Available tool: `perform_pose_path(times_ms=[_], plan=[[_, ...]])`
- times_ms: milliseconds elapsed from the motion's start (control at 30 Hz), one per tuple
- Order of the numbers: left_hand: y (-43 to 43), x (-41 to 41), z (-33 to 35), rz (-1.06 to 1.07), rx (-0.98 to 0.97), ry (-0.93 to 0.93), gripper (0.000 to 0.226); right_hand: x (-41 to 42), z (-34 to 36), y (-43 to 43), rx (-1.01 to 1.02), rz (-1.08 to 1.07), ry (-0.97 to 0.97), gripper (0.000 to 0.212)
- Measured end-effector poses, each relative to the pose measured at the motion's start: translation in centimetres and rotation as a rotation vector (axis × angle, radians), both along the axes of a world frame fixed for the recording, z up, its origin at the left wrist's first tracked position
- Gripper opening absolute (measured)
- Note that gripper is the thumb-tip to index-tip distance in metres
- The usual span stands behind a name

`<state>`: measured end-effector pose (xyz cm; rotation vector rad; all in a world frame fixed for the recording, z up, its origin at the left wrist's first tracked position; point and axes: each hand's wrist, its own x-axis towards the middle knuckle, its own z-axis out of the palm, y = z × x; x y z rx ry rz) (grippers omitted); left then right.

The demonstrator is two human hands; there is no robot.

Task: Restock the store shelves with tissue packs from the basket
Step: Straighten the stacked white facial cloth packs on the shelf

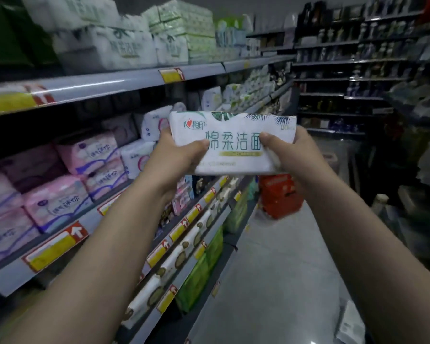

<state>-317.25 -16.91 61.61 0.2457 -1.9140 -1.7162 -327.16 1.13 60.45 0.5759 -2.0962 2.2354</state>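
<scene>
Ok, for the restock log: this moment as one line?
left hand: grips tissue pack left end | right hand: grips right end | state: held before shelves, not yet placed

**Dim aisle, soft and warped at the edges**

The light is low and flat, with a grey cast. The pack (233, 142) is the brightest and sharpest thing, its print readable. The shelves (124, 80) on the left smear with blur and bend with wide-angle distortion. A pale sheen lies on the floor (278, 256). The far racks (333, 95) sink into shadow, and the corners darken.
</scene>
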Motion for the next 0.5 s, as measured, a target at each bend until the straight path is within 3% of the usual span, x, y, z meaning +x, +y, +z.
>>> perform_pose_path(times_ms=[233,400,500], plan=[[-0.3,-5.6,4.6,0.283,-0.024,0.086,0.049,-10.8,4.8,-3.6,-0.026,0.295,0.077,0.043],[-0.2,-8.0,7.1,0.529,-0.025,0.159,0.055,-14.9,7.7,-6.2,-0.021,0.467,0.147,0.081],[-0.2,-8.9,8.3,0.644,-0.039,0.189,0.058,-16.7,9.3,-8.2,-0.044,0.546,0.187,0.06]])
